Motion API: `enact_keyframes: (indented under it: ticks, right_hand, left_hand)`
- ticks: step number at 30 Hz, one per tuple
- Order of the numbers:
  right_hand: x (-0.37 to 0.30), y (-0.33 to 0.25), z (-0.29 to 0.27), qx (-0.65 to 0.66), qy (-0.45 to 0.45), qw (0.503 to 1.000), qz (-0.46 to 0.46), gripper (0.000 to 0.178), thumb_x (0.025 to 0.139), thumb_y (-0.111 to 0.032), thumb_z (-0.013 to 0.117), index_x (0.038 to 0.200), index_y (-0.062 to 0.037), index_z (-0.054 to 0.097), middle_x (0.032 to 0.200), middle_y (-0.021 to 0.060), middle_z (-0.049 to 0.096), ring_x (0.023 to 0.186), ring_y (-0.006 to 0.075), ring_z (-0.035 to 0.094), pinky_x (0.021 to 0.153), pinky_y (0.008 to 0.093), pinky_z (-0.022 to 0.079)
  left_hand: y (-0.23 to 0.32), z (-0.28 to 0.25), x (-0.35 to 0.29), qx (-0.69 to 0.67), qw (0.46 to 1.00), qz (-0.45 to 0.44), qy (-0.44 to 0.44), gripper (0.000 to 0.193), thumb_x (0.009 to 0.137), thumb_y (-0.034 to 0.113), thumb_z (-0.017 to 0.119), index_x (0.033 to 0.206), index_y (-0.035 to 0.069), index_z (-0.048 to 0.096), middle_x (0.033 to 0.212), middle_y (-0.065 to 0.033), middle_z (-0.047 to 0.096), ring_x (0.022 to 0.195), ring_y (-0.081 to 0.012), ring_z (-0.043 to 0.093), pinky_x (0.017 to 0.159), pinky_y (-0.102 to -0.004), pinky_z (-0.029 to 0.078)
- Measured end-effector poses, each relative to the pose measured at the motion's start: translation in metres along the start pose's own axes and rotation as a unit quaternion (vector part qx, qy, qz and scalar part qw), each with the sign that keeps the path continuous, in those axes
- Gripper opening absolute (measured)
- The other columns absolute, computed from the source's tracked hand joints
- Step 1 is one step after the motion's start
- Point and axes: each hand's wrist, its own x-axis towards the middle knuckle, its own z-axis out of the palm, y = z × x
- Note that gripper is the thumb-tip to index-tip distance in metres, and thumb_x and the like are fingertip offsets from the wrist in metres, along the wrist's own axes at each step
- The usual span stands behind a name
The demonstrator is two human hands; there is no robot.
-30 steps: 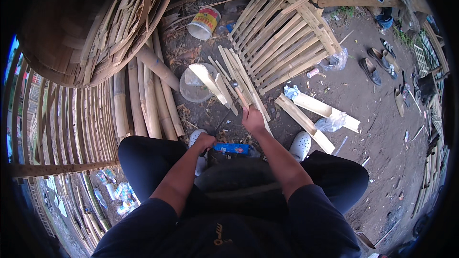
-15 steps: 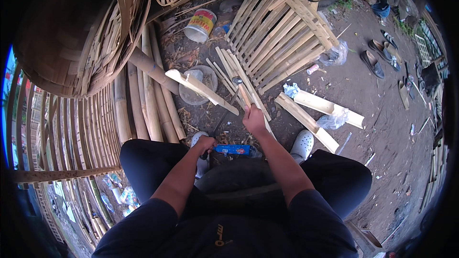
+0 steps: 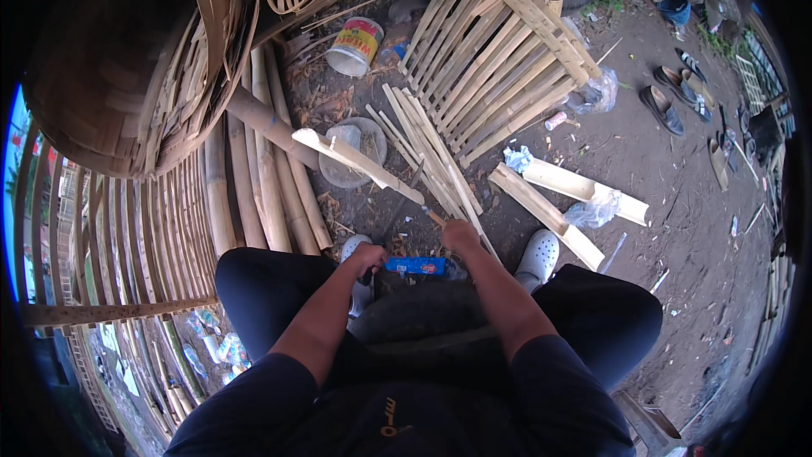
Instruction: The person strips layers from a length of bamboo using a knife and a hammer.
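Note:
My left hand [image 3: 367, 257] is closed round the dark handle of a long-bladed knife [image 3: 394, 227]. Its blade slants up and away, meeting a split bamboo piece [image 3: 359, 164]; whether it passes through or behind the bamboo I cannot tell. In my right hand [image 3: 460, 238] is a hammer [image 3: 434, 216] with a wooden handle, its small head close to the bamboo's near end. A blue packet [image 3: 414, 266] lies on the ground between my hands. Several bamboo strips [image 3: 431, 152] lie just beyond the hammer.
A slatted bamboo panel [image 3: 499, 59] lies ahead, near a paint bucket [image 3: 355, 46]. Two split bamboo halves [image 3: 550, 213] rest to the right, with shoes [image 3: 661, 110] farther off. Bamboo poles [image 3: 269, 178] and a large woven basket [image 3: 118, 76] crowd the left.
My right hand has come down a little toward me, bringing the hammer head from over the strips to the near end of the split bamboo. My left hand stays about where it was.

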Motion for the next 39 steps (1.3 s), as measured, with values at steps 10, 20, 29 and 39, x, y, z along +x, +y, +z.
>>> enact_keyframes:
  ticks: [10,20,29,39]
  right_hand:
    - [0.01,-0.086,-0.08,0.198,0.237,0.951,0.023,0.039,0.095,-0.031,0.048,0.085,0.0028,0.063,0.074,0.0275,0.064,0.076,0.0452,0.065,0.072,0.0525,0.052]
    - [0.031,-0.043,0.006,0.158,0.049,0.984,0.069,0.048,0.096,-0.037,0.039,0.097,0.0021,0.066,0.094,0.0285,0.065,0.094,0.0438,0.063,0.087,0.0526,0.049]
    - [0.019,-0.085,-0.071,0.28,0.209,0.936,-0.036,0.042,0.097,-0.031,0.043,0.094,0.0052,0.063,0.086,0.0309,0.063,0.086,0.0469,0.062,0.081,0.0531,0.049]
    - [0.017,-0.078,-0.053,0.233,0.184,0.955,0.006,0.039,0.096,-0.031,0.047,0.09,0.0051,0.06,0.075,0.0293,0.062,0.077,0.0474,0.062,0.073,0.0543,0.049]
  left_hand:
    - [-0.005,-0.013,0.01,-0.062,0.998,0.005,-0.016,0.012,0.072,0.004,0.063,0.063,0.002,0.055,0.052,-0.0059,0.047,0.039,-0.0173,0.044,0.041,-0.0329,0.034]
    - [-0.01,-0.012,0.001,0.136,0.989,0.039,0.034,0.013,0.068,0.006,0.067,0.066,-0.007,0.063,0.055,-0.0121,0.057,0.042,-0.0197,0.052,0.04,-0.0338,0.038]
    - [-0.012,-0.005,0.002,0.013,0.999,0.012,0.04,0.015,0.068,0.008,0.069,0.065,-0.004,0.062,0.054,-0.0109,0.056,0.039,-0.0205,0.05,0.04,-0.0346,0.04]
    - [-0.02,-0.004,0.007,0.033,0.999,0.015,0.029,0.012,0.066,0.004,0.066,0.064,-0.006,0.06,0.054,-0.0115,0.054,0.041,-0.0193,0.049,0.04,-0.0351,0.037]
